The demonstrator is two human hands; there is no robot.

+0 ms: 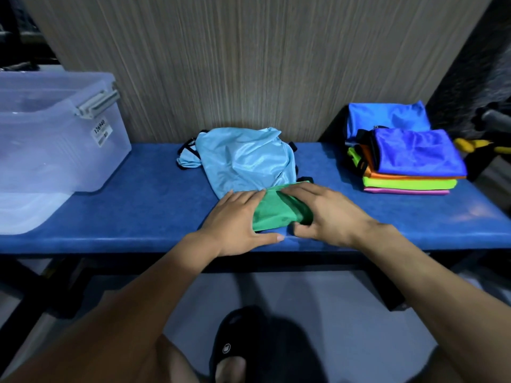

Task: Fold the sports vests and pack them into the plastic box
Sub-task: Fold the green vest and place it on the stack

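A green vest (279, 212), folded small, lies near the front edge of the blue bench (138, 211). My left hand (237, 222) presses flat on its left side. My right hand (329, 214) covers its right side, with the thumb curled under the fabric's edge. Behind it a crumpled light-blue vest (246, 161) with black trim lies unfolded. A stack of folded vests (409, 164) in blue, orange, lime and pink sits at the right of the bench. The clear plastic box (55, 145) stands at the left end.
A wood-grain wall (249, 64) rises right behind the bench. The box's lid (25, 211) lies in front of the box. Yellow-handled items (475, 146) lie past the stack at far right. Below the bench are a grey floor and my foot in a black slipper (235, 344).
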